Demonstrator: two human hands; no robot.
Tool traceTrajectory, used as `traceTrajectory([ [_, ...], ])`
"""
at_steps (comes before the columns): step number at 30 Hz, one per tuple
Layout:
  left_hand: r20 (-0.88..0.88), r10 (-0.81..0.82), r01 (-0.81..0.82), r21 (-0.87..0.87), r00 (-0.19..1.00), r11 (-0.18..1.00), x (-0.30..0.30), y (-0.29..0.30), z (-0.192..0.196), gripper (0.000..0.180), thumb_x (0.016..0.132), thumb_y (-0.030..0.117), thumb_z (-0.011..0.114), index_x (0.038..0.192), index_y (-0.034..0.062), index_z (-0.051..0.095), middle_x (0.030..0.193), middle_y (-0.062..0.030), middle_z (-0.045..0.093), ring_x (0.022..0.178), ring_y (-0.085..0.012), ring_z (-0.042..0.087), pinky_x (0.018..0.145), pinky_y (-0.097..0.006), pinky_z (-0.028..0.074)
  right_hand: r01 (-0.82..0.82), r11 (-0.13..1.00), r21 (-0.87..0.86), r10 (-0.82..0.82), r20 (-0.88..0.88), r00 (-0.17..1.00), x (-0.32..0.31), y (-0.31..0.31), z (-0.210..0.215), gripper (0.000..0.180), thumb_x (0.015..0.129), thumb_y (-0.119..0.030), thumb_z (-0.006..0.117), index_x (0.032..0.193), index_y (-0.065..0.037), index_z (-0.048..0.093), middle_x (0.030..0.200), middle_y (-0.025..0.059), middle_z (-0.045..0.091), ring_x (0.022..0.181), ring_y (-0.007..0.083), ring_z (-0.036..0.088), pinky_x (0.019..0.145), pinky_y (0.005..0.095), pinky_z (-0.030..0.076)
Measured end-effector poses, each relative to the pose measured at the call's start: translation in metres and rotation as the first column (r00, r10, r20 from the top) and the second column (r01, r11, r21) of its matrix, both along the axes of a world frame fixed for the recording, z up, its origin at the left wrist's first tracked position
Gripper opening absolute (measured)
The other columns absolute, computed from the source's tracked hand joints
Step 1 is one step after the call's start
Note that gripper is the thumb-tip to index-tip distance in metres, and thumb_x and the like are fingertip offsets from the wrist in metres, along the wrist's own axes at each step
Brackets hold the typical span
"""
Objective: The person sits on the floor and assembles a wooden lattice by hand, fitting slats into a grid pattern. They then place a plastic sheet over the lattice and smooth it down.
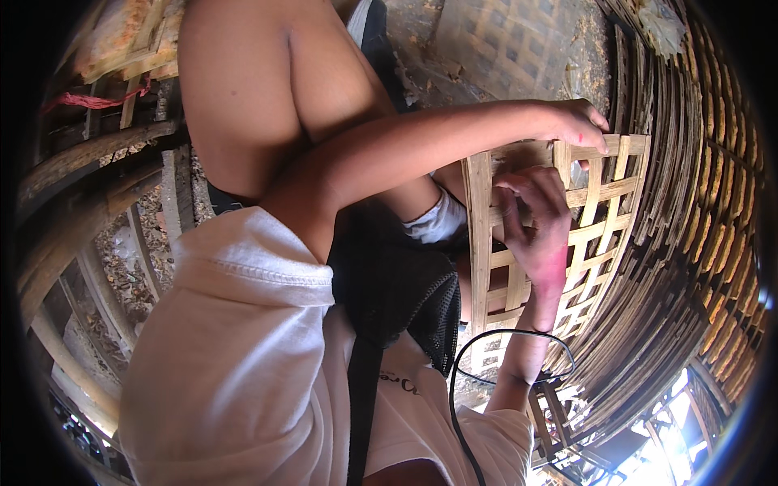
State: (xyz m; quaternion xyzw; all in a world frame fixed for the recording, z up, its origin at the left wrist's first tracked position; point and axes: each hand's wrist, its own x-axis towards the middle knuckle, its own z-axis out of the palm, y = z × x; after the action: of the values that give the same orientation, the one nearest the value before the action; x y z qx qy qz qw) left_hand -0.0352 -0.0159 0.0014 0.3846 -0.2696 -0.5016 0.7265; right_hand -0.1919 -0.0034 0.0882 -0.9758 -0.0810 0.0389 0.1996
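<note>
A woven bamboo lattice panel (pixel 604 197) stands tilted before me, its flat pale strips crossing with square gaps. My left hand (pixel 579 128), at the end of the arm reaching across from the left, is closed over the panel's far edge. Lower down, my right hand (pixel 539 215) lies over the lattice with its fingers curled toward the thumb, close to the wide side strip (pixel 480 235). Whatever sits between those fingertips cannot be made out. Reddish-pink colour marks the right wrist and the hand's side.
Long thin bamboo strips (pixel 660 162) are stacked along the right, beside a slatted wall (pixel 725 243). A black cable (pixel 458 381) loops round my right forearm. My bent knees (pixel 284 73) fill the upper left. A slatted bamboo structure (pixel 97 186) with red string (pixel 101 99) stands at left.
</note>
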Motion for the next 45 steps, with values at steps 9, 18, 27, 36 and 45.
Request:
traceTrajectory([
  [9,0.014,-0.009,0.008,0.020,1.000,1.000,0.000,0.004,0.004,0.058,0.091,0.019,0.075,0.140,-0.0056,0.056,0.120,-0.0176,0.073,0.084,-0.0191,0.077,0.089,-0.032,0.057,0.017,0.999,-0.036,-0.012,0.132,0.991,0.001,0.009,-0.011,0.021,0.082,0.004,0.068,0.101,-0.005,0.071,0.092,0.0101,0.063,0.088,0.0305,0.060,0.080,0.0436,0.047],
  [18,-0.077,0.000,0.005,0.066,0.997,0.998,0.001,-0.002,0.003,0.050,0.085,0.013,0.080,0.130,-0.0026,0.065,0.120,-0.0166,0.071,0.083,-0.0216,0.075,0.079,-0.032,0.062,0.121,0.992,-0.038,-0.117,0.096,0.988,0.000,0.007,-0.002,0.020,0.082,0.002,0.068,0.100,-0.007,0.070,0.093,0.0071,0.063,0.090,0.0278,0.060,0.083,0.0411,0.043],
  [27,0.051,-0.017,0.017,0.001,0.999,1.000,0.002,0.000,0.003,0.058,0.091,0.020,0.074,0.139,-0.0062,0.057,0.120,-0.0190,0.071,0.083,-0.0200,0.077,0.087,-0.032,0.057,0.073,0.994,-0.087,-0.069,0.055,0.996,-0.002,0.002,0.000,0.023,0.082,0.001,0.068,0.103,-0.006,0.071,0.096,0.0075,0.063,0.095,0.0283,0.061,0.085,0.0415,0.043],
  [36,-0.081,0.028,-0.025,0.043,0.996,0.999,0.000,-0.003,0.000,0.041,0.086,0.012,0.080,0.122,-0.0025,0.068,0.112,-0.0165,0.073,0.076,-0.0211,0.076,0.070,-0.032,0.065,-0.020,0.989,-0.147,0.032,0.081,0.996,-0.004,0.008,-0.005,0.019,0.085,-0.001,0.067,0.103,-0.006,0.071,0.094,0.0086,0.064,0.088,0.0279,0.060,0.083,0.0416,0.045],
  [45,-0.044,0.021,-0.019,0.037,0.999,0.999,0.001,-0.001,0.001,0.041,0.086,0.012,0.079,0.123,-0.0032,0.067,0.114,-0.0182,0.072,0.076,-0.0212,0.076,0.070,-0.032,0.064,0.016,0.990,-0.138,0.005,0.146,0.989,0.002,0.011,-0.012,0.017,0.079,-0.001,0.068,0.096,-0.006,0.069,0.093,0.0085,0.063,0.089,0.0301,0.060,0.081,0.0431,0.044],
])
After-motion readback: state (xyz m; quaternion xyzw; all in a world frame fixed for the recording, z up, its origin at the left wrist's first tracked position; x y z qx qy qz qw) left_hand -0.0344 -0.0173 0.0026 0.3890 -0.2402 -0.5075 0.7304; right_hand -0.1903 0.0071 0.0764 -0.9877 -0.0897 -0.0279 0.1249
